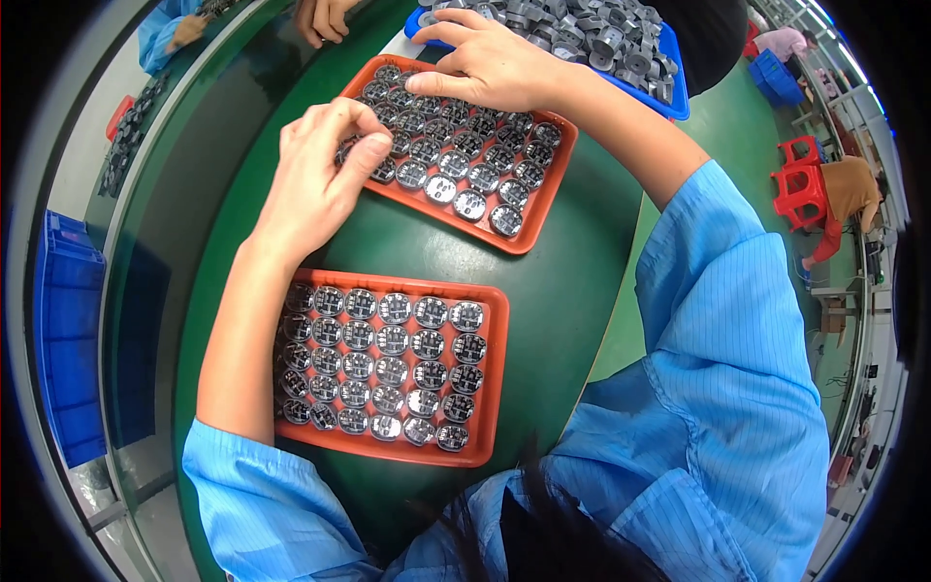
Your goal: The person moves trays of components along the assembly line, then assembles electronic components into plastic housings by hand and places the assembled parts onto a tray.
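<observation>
The far orange tray (543, 209) lies tilted on the green table, filled with rows of round, dark-rimmed parts with small circuit boards (469, 205). My left hand (315, 175) is at its left edge, fingers curled and the thumb close to the bent index finger; whatever is between them is hidden. Over the tray's far side reaches my right hand (495, 66), fingers stretched and apart, the thumb just above the parts and nothing visibly held. A second orange tray (497, 388) with similar round parts (393, 339) in rows sits nearer me, beside my left forearm.
A blue bin (679, 73) heaped with grey ring-shaped pieces (606, 39) stands beyond the far tray. Another person's hand (325, 19) rests at the table's far left. Blue crates (73, 330) stand left of the table; red stools (803, 184) and a seated person are at the right.
</observation>
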{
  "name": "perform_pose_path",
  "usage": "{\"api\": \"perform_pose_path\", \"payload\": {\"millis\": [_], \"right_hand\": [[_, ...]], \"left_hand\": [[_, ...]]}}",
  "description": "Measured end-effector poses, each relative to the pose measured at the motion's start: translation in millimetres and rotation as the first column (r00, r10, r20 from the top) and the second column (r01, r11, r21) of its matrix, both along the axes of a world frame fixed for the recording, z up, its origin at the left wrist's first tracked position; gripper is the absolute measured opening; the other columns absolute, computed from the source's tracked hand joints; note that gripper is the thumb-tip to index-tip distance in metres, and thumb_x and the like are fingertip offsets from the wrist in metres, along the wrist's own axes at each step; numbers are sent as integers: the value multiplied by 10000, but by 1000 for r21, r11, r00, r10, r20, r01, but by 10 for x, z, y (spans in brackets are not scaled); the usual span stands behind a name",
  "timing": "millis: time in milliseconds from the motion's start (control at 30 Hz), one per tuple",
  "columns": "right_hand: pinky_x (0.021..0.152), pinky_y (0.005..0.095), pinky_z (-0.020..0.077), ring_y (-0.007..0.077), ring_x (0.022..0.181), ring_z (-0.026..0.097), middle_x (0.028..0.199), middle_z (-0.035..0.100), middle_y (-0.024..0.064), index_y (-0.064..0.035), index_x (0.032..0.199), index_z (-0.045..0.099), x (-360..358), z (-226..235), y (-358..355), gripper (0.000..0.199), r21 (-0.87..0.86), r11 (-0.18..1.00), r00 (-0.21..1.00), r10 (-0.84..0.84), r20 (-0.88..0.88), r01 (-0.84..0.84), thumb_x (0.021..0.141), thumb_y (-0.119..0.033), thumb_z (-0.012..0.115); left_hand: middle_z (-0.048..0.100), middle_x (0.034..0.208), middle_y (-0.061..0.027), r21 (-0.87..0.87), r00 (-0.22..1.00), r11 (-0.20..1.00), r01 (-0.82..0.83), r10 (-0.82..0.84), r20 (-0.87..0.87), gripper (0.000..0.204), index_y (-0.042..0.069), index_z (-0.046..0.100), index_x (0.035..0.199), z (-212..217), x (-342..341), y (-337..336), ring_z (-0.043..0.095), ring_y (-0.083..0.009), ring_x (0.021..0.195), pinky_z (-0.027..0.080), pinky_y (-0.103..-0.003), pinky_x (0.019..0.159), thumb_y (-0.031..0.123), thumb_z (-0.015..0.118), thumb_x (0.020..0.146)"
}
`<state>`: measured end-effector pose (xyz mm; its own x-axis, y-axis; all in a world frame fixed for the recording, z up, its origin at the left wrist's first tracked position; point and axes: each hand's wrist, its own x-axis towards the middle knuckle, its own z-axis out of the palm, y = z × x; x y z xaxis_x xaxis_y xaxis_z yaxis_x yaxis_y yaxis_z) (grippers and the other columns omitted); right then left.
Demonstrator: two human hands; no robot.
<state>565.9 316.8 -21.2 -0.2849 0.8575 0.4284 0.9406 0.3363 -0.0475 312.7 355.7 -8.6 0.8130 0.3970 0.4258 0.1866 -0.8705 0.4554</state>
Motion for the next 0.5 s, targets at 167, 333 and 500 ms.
{"api": "perform_pose_path", "payload": {"millis": [167,333,500], "right_hand": [[1047,479,312,325,1311,331,1310,504,115,-60,875,745,-33,23,-23,750,-39,998,992,-46,118,51,871,-698,352],[1084,424,281,324,1309,328,1314,477,144,-16,924,719,-37,125,-138,582,-60,998,992,28,120,-20,935,-517,424],[1049,392,320,310,1231,415,1253,529,169,-17,945,709,131,303,-322,553,-1,1000,991,24,-130,-25,927,-511,462]], "left_hand": [[642,939,-74,-60,999,997,38,-38,-1,347,27,509,901,136,-93,-47,524,-189,807,411,-314,741,347,400,979],[643,958,-43,-50,990,997,56,-62,-130,241,69,513,904,149,-111,-225,495,-214,1035,284,-362,969,300,455,948],[597,945,-77,-53,979,995,90,-98,-180,335,70,558,900,113,-79,-285,484,-255,1012,307,-380,947,405,551,889]]}}
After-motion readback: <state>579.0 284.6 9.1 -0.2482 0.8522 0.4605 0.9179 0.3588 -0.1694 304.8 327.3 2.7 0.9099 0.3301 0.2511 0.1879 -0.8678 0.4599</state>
